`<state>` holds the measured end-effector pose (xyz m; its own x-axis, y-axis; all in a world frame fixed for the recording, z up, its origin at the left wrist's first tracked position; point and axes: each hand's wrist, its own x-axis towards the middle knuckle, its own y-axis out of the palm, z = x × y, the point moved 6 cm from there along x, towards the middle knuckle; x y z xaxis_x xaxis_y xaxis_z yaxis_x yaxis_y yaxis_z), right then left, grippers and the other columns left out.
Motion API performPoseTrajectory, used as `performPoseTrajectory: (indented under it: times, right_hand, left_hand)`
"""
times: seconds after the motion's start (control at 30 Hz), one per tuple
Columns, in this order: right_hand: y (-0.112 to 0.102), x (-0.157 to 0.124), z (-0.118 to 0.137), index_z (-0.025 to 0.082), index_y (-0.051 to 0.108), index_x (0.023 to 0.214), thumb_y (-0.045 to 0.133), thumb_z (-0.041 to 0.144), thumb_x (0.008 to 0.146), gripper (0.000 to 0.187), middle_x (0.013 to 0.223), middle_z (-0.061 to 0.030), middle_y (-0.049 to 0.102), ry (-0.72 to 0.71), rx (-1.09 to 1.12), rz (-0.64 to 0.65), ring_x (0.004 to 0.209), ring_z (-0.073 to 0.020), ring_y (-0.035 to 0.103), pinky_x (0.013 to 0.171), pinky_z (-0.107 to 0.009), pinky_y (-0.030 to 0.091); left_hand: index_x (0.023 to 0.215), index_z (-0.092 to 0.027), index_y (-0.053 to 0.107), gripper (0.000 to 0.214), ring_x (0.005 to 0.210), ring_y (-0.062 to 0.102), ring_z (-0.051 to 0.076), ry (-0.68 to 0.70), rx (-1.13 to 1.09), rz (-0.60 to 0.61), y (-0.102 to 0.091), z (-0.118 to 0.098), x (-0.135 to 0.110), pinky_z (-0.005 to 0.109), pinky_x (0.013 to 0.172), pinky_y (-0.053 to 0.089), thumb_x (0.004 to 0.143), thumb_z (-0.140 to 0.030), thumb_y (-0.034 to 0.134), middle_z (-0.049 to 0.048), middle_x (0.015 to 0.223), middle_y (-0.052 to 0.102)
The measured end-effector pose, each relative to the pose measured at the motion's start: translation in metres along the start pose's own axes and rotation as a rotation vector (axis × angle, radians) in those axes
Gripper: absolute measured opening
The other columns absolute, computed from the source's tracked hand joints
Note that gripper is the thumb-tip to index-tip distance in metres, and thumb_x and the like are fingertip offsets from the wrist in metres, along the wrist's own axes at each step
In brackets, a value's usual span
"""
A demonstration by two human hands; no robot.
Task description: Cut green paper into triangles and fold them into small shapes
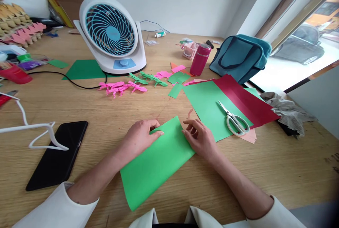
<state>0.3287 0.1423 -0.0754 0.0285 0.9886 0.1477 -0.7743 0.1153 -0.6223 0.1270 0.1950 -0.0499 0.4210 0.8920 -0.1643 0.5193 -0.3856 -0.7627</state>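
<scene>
A folded-looking sheet of green paper [159,164] lies slanted on the table in front of me. My left hand [143,134] grips its far left edge, the thumb on top and the fingers partly hidden beyond the edge. At the paper's right edge rests my right hand [200,138], its fingers loosely curled and a gap between thumb and forefinger. White-handled scissors [237,123] lie partly open, right of that hand, on another green sheet [209,104]. Dark red sheets [246,102] stick out from behind it.
Pink paper cutouts [119,88] and green paper cutouts [149,78] lie beyond my hands. A white fan [111,33] stands behind them. At left are a black phone [58,153] and a white stand [50,132]. A red flask [200,60] and teal bag [239,58] stand back right.
</scene>
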Motion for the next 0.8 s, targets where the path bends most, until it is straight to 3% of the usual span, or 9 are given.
performPoseTrajectory:
  times: [0.1,0.3,0.43,0.8]
  right_hand:
    - [-0.001,0.003,0.001,0.018,0.066,0.108,0.061,0.041,0.087,0.031,0.093,-0.0058,0.063,0.054,0.214,0.039,0.075,-0.0153,0.058,0.063,-0.025,0.047]
    - [0.010,0.002,0.004,0.019,0.054,0.073,0.069,0.053,0.078,0.038,0.063,0.0039,0.048,0.198,0.602,0.192,0.056,-0.0097,0.042,0.049,-0.022,0.034]
    - [0.015,0.000,-0.002,0.020,0.050,0.066,0.075,0.053,0.073,0.043,0.059,0.0057,0.042,0.230,0.677,0.183,0.053,-0.0082,0.035,0.047,-0.022,0.028]
    - [0.014,-0.001,-0.004,0.018,0.056,0.065,0.080,0.049,0.070,0.040,0.058,0.0055,0.047,0.268,0.775,0.199,0.053,-0.0079,0.037,0.048,-0.022,0.029]
  left_hand:
    - [0.071,-0.021,0.060,0.019,0.066,0.056,0.016,0.011,-0.069,0.068,0.001,-0.007,-0.004,0.027,0.061,0.036,0.077,-0.039,0.059,-0.0036,0.068,0.062]
    - [0.069,-0.021,0.060,0.018,0.067,0.056,0.016,0.022,-0.086,0.125,0.003,-0.020,-0.013,0.026,0.060,0.036,0.074,-0.038,0.061,-0.0042,0.067,0.062]
    - [0.069,-0.020,0.060,0.022,0.067,0.055,0.016,0.017,-0.084,0.139,0.004,-0.022,-0.015,0.026,0.060,0.036,0.077,-0.041,0.061,-0.0040,0.068,0.061]
    - [0.069,-0.020,0.063,0.027,0.062,0.053,0.015,0.047,-0.112,0.139,0.003,-0.019,-0.014,0.025,0.057,0.034,0.081,-0.043,0.058,-0.0036,0.065,0.062]
